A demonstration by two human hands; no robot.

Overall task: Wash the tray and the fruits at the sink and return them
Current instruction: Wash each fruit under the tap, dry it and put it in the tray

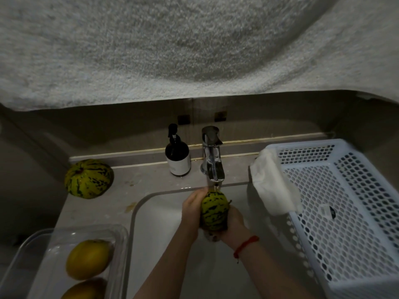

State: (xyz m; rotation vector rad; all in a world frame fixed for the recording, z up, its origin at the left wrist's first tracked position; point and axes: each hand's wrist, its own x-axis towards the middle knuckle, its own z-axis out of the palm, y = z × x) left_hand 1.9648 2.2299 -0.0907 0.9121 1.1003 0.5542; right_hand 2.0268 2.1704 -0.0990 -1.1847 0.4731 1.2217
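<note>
A yellow-green striped melon [213,210] is held over the white sink [149,212], right under the chrome faucet [212,156]. My left hand [192,207] grips its left side and my right hand [232,225], with a red string at the wrist, cups it from below right. A second striped melon [88,179] rests on the counter at the left. The clear plastic tray [54,238] stands at the bottom left with two plain yellow fruits: one [87,258] in its middle, the other [86,290] at the frame's lower edge.
A dark soap pump bottle [177,158] stands left of the faucet. A white perforated basket [345,208] fills the right side, with a white cloth [272,184] draped over its left rim. A fluffy pale fabric [172,46] covers the upper half of the view.
</note>
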